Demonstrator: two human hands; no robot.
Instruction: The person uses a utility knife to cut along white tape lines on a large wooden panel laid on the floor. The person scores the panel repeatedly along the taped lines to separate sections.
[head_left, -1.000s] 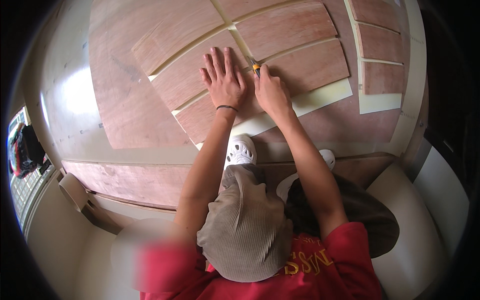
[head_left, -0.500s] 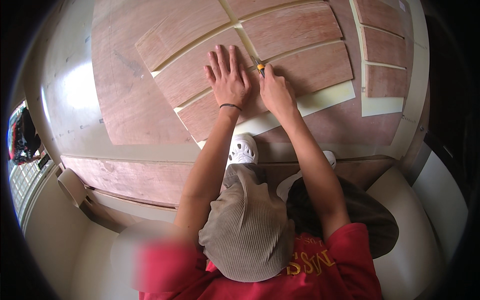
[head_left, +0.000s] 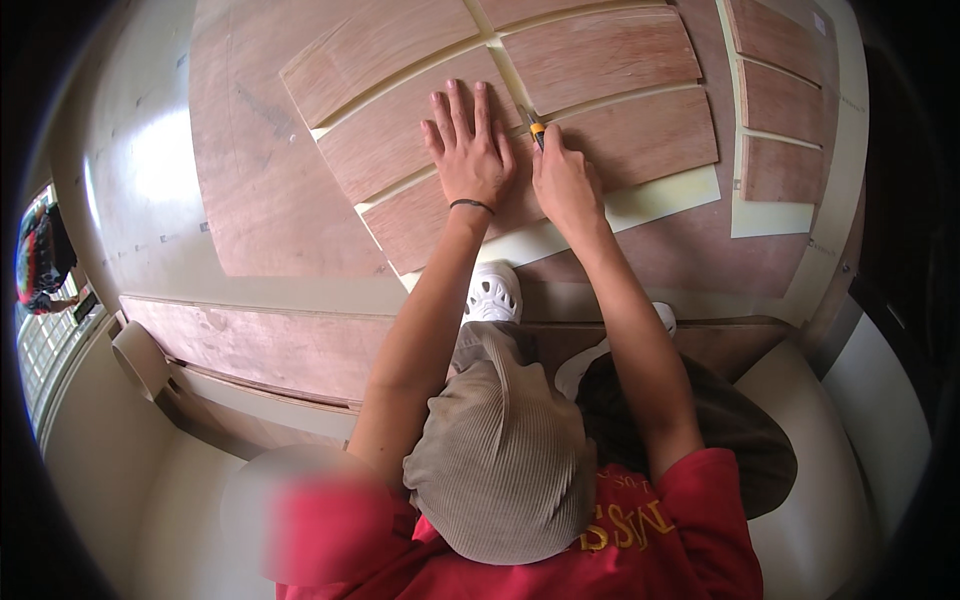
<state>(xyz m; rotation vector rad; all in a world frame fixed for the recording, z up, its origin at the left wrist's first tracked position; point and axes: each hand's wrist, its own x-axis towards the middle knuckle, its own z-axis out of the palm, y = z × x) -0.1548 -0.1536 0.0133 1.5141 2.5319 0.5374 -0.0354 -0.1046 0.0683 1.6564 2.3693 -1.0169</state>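
My left hand (head_left: 470, 160) lies flat with spread fingers on a thin wooden panel (head_left: 385, 150). My right hand (head_left: 567, 185), closed around a yellow and black utility knife (head_left: 538, 132), is just to its right. The knife's tip points into the narrow gap between two columns of reddish wooden panels. In that gap a pale yellow sheet (head_left: 660, 198) shows; it lies under the panels and sticks out along their near edge. Another panel (head_left: 640, 135) stretches to the right of the knife.
At the right, a second pale sheet (head_left: 770, 220) carries several smaller wooden panels (head_left: 782, 105). A large plywood sheet (head_left: 250, 190) lies under everything. My white shoe (head_left: 492, 292) stands close to the near edge of the panels. Someone in dark clothing (head_left: 48, 255) shows at the far left.
The panels and both hands sit slightly farther right in the picture. The knife stays in my right hand by the gap, and my left hand stays flat on the panel.
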